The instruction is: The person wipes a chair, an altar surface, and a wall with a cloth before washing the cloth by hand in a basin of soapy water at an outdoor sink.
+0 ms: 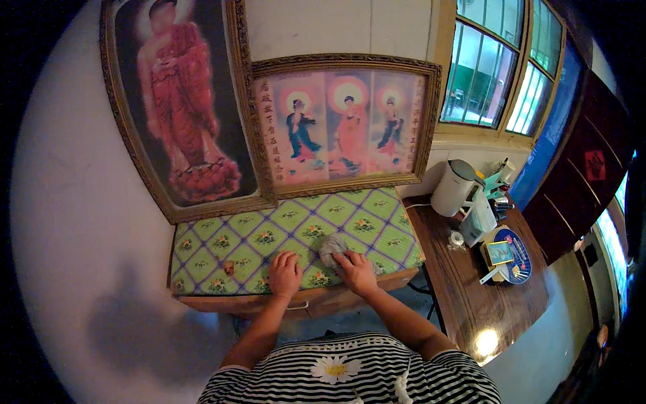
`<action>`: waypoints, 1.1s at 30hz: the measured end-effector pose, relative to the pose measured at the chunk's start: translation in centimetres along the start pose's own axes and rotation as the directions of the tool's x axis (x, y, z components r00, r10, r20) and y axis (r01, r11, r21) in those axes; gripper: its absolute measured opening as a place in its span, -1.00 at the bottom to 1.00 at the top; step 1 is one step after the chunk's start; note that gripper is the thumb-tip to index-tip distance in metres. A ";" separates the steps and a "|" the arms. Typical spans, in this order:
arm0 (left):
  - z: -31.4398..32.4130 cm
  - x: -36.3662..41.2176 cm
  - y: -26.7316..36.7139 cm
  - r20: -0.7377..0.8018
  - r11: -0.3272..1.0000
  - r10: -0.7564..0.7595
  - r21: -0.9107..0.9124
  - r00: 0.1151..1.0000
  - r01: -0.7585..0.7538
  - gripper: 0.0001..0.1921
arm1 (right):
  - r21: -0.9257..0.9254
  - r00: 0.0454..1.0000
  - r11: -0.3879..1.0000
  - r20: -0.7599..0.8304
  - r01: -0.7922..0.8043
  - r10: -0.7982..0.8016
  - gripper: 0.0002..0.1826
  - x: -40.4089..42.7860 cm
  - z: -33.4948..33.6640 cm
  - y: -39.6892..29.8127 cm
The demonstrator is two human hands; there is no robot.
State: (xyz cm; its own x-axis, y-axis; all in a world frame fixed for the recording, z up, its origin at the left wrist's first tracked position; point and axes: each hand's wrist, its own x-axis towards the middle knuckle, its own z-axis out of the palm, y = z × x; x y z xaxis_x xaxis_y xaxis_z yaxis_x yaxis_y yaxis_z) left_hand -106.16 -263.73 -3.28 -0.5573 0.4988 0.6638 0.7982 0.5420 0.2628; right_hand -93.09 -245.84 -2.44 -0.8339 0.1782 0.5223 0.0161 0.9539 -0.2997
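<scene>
My right hand grips a bunched grey cloth and presses it on the green flower-patterned cover of a wooden cabinet. To its left, my left hand rests palm down near the cabinet's front edge, its fingers slightly curled, holding nothing that shows. A small brown object lies on the cover farther left; what it is cannot be told. Behind the cover, two ornate framed pictures stand against the wall: a tall one of a robed figure and a wide one of three haloed figures.
At the right stands a dark wooden table with a white electric kettle, a clear plastic container, a roll of tape, a small framed picture and a blue fan. A barred window is above it.
</scene>
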 end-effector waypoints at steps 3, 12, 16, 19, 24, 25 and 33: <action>0.2 0.0 -0.2 -0.007 1.000 0.020 0.004 1.000 -0.019 -0.81 | -0.003 1.000 1.000 -0.002 0.004 -0.004 -0.45 0.1 -0.3 -0.2; 0.9 -0.5 -0.4 -0.011 1.000 -0.026 0.006 1.000 0.026 -0.80 | -0.012 0.999 1.000 0.039 -0.020 0.021 -0.49 0.2 -0.7 -0.4; 0.7 -0.3 -0.3 -0.029 1.000 -0.004 0.010 1.000 0.004 -0.80 | -0.013 0.999 1.000 0.044 -0.025 0.026 -0.50 0.0 -0.3 -0.1; 0.6 -0.2 -0.2 -0.012 1.000 -0.005 0.004 1.000 0.005 -0.79 | -0.008 0.999 0.999 0.041 -0.032 0.032 -0.50 -0.2 0.3 0.5; 0.9 -0.4 -0.7 -0.003 0.999 0.024 0.029 1.000 -0.024 -0.81 | -0.023 0.999 0.999 0.027 -0.029 0.029 -0.50 -0.2 0.5 0.4; 1.0 -0.4 -0.8 -0.005 0.999 0.026 0.029 1.000 -0.026 -0.81 | -0.027 1.000 0.999 0.021 -0.018 0.019 -0.50 -0.2 0.6 0.4; 0.4 -0.2 -0.2 -0.027 0.999 0.037 -0.021 0.999 -0.038 -0.83 | -0.022 1.000 1.000 -0.009 -0.002 0.001 -0.46 -0.1 0.0 0.0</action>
State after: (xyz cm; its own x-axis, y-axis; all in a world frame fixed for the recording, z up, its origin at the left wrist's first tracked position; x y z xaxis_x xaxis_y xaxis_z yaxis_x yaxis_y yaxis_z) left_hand -106.34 -263.67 -3.76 -0.5208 0.5002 0.6918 0.8232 0.5087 0.2519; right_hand -92.98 -245.82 -2.50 -0.8291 0.1816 0.5288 0.0297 0.9587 -0.2828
